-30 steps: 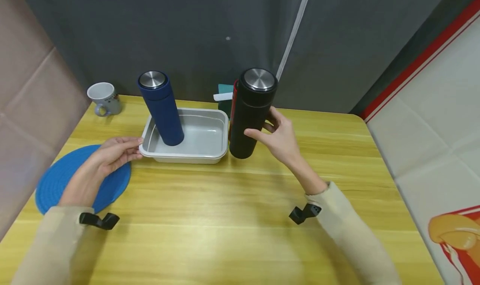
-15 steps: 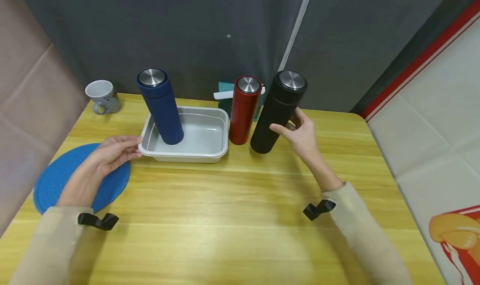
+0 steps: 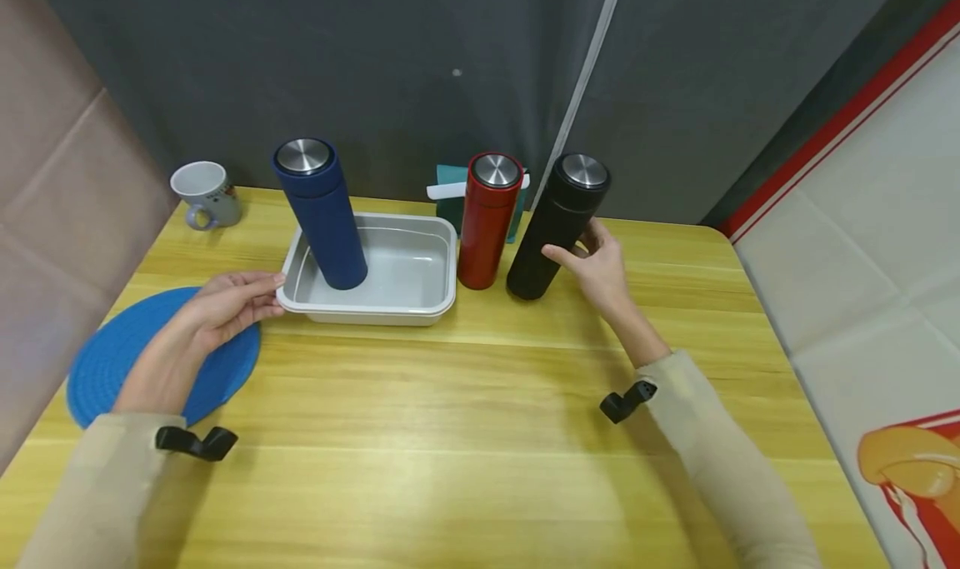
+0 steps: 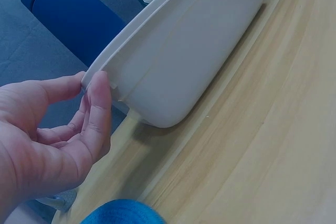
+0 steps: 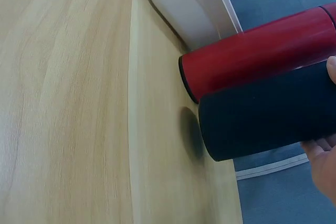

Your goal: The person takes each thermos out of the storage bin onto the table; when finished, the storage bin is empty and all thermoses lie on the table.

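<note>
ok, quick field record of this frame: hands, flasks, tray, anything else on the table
right hand: grips the black flask, base at or just above the table
left hand: fingers on rim of grey tray
blue flask: upright inside the tray
red flask: upright on the table, between tray and black flask
blue round mat: under the left hand
white mug: far left corner
table: yellow wood

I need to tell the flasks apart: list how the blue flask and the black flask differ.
The blue flask stands inside the grey tray; the black flask is on the table, right of the red flask. No hand touches the blue flask; the right hand grips the black flask. Both are tall cylinders with steel caps.
</note>
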Demonstrator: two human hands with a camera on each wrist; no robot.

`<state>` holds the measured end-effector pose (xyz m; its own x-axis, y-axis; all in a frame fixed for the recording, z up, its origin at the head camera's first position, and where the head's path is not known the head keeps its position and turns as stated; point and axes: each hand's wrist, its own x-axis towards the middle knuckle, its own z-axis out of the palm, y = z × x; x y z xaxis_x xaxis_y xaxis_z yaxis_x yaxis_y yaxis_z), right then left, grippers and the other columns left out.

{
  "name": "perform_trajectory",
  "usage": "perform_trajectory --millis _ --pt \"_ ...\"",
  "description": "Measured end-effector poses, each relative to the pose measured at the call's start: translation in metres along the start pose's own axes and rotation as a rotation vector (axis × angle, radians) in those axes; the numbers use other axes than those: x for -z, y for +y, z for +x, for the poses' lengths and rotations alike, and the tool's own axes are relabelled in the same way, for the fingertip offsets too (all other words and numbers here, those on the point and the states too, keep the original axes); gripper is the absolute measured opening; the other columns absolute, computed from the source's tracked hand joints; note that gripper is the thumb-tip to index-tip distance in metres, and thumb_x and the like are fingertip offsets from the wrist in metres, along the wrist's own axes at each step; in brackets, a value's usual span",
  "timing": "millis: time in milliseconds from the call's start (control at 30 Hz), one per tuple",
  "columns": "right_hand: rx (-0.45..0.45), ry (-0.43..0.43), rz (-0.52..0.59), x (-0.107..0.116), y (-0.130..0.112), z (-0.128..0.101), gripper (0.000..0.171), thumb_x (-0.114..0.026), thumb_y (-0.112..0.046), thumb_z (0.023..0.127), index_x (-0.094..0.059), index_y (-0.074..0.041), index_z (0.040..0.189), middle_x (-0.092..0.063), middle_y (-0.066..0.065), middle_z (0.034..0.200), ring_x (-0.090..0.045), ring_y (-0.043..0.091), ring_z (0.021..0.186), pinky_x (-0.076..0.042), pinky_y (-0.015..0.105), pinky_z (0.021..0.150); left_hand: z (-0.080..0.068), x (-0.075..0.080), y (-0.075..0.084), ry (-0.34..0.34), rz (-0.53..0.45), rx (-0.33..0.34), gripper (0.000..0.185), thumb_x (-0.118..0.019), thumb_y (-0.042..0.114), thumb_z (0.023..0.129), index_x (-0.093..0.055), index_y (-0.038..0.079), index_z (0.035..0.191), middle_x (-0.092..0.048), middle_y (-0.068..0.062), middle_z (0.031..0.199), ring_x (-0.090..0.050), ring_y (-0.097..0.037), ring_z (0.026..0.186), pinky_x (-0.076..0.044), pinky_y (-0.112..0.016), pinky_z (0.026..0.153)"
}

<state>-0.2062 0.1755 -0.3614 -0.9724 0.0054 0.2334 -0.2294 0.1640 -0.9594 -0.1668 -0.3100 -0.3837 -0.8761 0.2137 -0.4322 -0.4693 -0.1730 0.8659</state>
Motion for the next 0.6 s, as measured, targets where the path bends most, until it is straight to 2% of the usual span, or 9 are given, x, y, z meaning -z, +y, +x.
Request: perform_trajectory --millis 200,333,600 --pt "-0.005 -0.017 -0.012 -0.005 0.003 0.006 0.061 -0.080 -0.002 0.078 -0.052 0.000 0.133 -0.060 0.008 0.121 -0.056 0.014 0.111 -0.049 0.033 0.099 -0.001 0.001 0.000 -0.004 -0.007 -0.002 0.011 -0.062 0.016 0.096 -0.071 0.014 0.090 -0.069 -0.004 0.085 -0.065 -0.011 0.077 -0.057 -0.021 0.071" --pt "-0.005 -0.039 -0.008 -0.009 -0.007 0.005 0.061 -0.078 0.002 0.078 -0.051 0.005 0.133 -0.059 0.013 0.123 -0.056 0.015 0.110 -0.046 0.037 0.103 0.000 0.002 -0.001 -0.006 -0.007 -0.004 0.011 -0.062 0.016 0.096 -0.071 0.015 0.090 -0.069 -0.003 0.085 -0.065 -0.011 0.077 -0.057 -0.021 0.071" --pt "-0.018 -0.039 -0.040 -0.013 -0.015 0.003 0.060 -0.077 0.001 0.080 -0.050 0.006 0.133 -0.059 0.014 0.121 -0.056 0.013 0.107 -0.048 0.038 0.101 0.001 0.001 -0.001 -0.002 0.013 -0.007 0.011 -0.062 0.017 0.096 -0.071 0.016 0.090 -0.068 -0.003 0.085 -0.065 -0.011 0.077 -0.057 -0.021 0.072"
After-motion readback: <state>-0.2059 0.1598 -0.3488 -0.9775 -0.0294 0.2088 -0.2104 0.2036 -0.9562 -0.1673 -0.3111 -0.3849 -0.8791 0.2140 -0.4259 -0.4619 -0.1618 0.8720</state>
